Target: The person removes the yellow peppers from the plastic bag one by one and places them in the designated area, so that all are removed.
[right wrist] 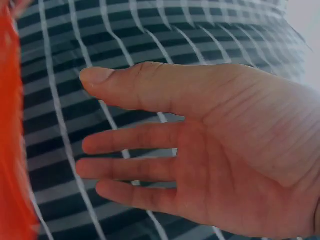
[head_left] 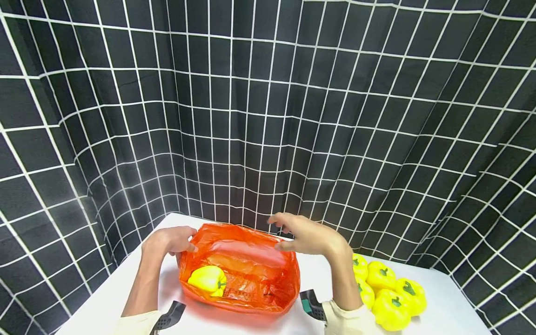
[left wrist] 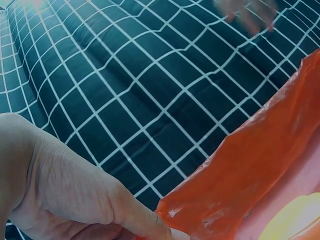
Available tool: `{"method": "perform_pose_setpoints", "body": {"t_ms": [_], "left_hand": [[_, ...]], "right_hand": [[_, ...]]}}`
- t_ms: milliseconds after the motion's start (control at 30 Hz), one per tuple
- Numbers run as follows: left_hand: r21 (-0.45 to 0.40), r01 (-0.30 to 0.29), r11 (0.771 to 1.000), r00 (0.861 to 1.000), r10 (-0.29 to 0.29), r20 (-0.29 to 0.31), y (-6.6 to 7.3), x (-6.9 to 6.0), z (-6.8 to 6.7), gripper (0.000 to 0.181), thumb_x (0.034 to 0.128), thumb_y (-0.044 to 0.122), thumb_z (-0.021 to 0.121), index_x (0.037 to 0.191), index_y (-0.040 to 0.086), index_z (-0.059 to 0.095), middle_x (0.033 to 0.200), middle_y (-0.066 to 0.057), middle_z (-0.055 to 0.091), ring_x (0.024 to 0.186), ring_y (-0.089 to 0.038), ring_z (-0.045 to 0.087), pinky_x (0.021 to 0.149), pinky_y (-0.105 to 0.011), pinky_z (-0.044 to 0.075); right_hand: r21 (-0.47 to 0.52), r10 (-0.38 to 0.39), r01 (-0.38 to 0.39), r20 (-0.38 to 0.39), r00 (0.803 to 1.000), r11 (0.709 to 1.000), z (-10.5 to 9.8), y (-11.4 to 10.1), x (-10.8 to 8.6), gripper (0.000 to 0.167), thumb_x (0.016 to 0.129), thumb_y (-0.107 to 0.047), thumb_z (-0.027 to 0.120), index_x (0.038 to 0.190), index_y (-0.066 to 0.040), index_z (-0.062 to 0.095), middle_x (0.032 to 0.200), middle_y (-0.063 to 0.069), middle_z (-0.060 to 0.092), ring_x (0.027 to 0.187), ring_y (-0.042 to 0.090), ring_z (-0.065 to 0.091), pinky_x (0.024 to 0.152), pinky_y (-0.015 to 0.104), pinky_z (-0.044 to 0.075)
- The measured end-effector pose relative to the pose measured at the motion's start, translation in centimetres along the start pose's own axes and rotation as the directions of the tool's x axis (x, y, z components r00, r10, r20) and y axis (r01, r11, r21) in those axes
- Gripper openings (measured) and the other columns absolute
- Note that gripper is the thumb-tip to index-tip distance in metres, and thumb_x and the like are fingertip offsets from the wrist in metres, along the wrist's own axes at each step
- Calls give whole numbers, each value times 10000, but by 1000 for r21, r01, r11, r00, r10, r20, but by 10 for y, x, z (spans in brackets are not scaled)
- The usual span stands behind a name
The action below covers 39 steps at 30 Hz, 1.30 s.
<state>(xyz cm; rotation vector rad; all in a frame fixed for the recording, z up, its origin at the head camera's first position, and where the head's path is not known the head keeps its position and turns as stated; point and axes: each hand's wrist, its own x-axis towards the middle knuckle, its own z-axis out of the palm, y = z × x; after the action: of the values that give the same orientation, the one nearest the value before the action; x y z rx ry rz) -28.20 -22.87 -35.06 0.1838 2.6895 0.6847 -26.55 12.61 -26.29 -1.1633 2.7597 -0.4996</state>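
Note:
A red plastic bag (head_left: pixel 251 274) lies with its mouth spread wide on the white table. Inside it, at the left, rests one yellow bell pepper (head_left: pixel 207 280) with a green stem. My left hand (head_left: pixel 169 239) pinches the bag's left rim; in the left wrist view its thumb (left wrist: pixel 145 220) lies against the red plastic, and the other fingers are mostly hidden. Over the bag's far right edge, my right hand (head_left: pixel 307 235) is held with fingers extended and nothing in it. The right wrist view shows its palm (right wrist: pixel 230 150) bare, apart from the bag at that view's left edge.
Several yellow bell peppers (head_left: pixel 391 309) sit grouped on the table (head_left: pixel 450 307) to the right of my right forearm. A black cloth with a white grid (head_left: pixel 268 116) hangs behind and at both sides of the table. Each wrist wears a dark band.

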Motion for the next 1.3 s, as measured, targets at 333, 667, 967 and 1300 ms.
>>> {"method": "perform_pose_setpoints", "body": {"t_ms": [333, 667, 967, 1300], "left_hand": [[-1, 24, 1000, 1000, -24, 5, 0, 3, 3, 358, 965, 128, 707, 1301, 28, 630, 892, -35, 731, 652, -181, 730, 823, -429, 626], [-23, 27, 999, 1000, -26, 5, -5, 3, 0, 321, 967, 112, 695, 1279, 52, 651, 778, -35, 751, 636, -185, 728, 782, -411, 591], [-48, 26, 999, 1000, -26, 7, -4, 3, 2, 302, 976, 120, 683, 1273, 69, 660, 732, -61, 766, 636, -201, 756, 760, -402, 570], [-36, 36, 999, 999, -36, 15, -1, 4, 1, 337, 981, 127, 693, 1306, 51, 644, 743, -48, 759, 652, -211, 767, 797, -423, 606]], "right_hand": [[-38, -82, 105, 395, 915, 994, 50, -38, 111, 505, 942, -257, 782, 1403, -193, 586, 1288, -11, 685, 1078, 89, 662, 968, 242, 540], [-127, -6, 101, 595, 804, 987, 98, -47, 157, 690, 881, -405, 830, 1445, -88, 590, 1210, -4, 710, 1009, 73, 629, 960, 256, 535], [-118, 135, -73, 688, 713, 990, 127, -52, 157, 360, 839, -460, 852, 790, -125, 731, 710, -54, 641, 735, 133, 596, 808, 312, 603], [-154, 159, -76, 657, 736, 985, 127, -49, 151, 313, 768, -377, 907, 776, -194, 654, 738, -140, 567, 767, 72, 591, 900, 323, 611]]}}
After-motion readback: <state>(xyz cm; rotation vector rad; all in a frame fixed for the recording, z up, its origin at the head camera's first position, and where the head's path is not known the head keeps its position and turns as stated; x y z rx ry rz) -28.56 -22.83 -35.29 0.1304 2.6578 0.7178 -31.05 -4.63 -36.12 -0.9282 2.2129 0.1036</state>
